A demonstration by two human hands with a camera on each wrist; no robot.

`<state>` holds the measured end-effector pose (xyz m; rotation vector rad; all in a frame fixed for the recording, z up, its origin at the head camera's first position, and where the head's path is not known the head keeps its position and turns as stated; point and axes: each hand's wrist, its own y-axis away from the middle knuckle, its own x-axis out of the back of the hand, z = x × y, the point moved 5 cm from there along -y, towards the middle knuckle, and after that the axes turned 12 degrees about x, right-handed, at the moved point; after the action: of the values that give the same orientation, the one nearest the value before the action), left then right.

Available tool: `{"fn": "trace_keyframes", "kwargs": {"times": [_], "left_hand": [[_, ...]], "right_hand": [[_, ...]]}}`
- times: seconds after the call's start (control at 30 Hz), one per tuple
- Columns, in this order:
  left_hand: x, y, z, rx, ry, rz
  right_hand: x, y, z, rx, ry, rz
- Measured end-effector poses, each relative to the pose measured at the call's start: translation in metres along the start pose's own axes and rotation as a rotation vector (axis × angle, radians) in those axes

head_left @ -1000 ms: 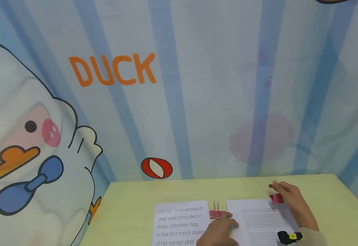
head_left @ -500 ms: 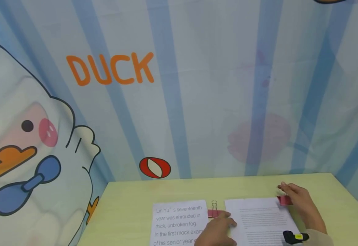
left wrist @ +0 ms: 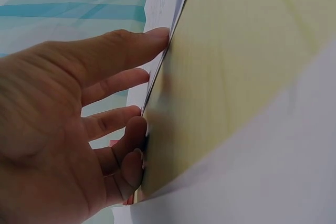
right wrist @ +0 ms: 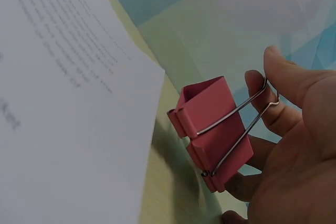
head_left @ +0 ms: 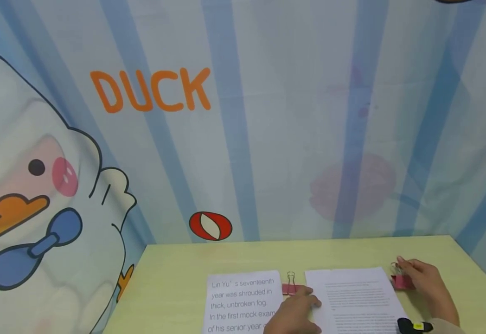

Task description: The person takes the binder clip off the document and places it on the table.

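Note:
My right hand (head_left: 432, 287) pinches the wire handles of a red binder clip (right wrist: 218, 129) between thumb and fingers. The clip is off to the right of the stack of printed paper (head_left: 351, 297), apart from its edge in the right wrist view. At the stack's left edge lies my left hand (head_left: 295, 313), its thumb straight and its fingertips touching the paper edge in the left wrist view. A second red binder clip (head_left: 290, 289), handles pointing away, lies just beyond the left hand, between the stack and a large-print sheet (head_left: 243, 297).
The yellow table (head_left: 176, 273) ends at the back against a blue-striped curtain (head_left: 284, 139) printed with a duck and lettering. A dark wrist strap (head_left: 412, 324) shows on the right sleeve.
My right hand has moved right and toward me with the red binder clip, from the stack's top right corner to beyond its edge. The left hand has stayed in place.

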<state>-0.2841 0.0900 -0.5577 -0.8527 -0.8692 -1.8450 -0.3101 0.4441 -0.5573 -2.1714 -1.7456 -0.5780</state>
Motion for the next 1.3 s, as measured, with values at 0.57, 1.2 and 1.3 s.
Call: {"fn": "trace_keyframes", "kwargs": {"times": [0.57, 1.2, 1.3], "left_hand": [[0.002, 0.005, 0.000, -0.011, -0.021, 0.026], [0.005, 0.009, 0.004, 0.046, -0.069, 0.038], [0.015, 0.013, 0.007, -0.023, -0.097, 0.075]], "right_hand": [[0.003, 0.004, 0.013, -0.042, 0.033, -0.008], [0.010, 0.012, -0.009, -0.029, 0.042, 0.076], [0.013, 0.015, -0.024, -0.011, 0.059, 0.078]]}}
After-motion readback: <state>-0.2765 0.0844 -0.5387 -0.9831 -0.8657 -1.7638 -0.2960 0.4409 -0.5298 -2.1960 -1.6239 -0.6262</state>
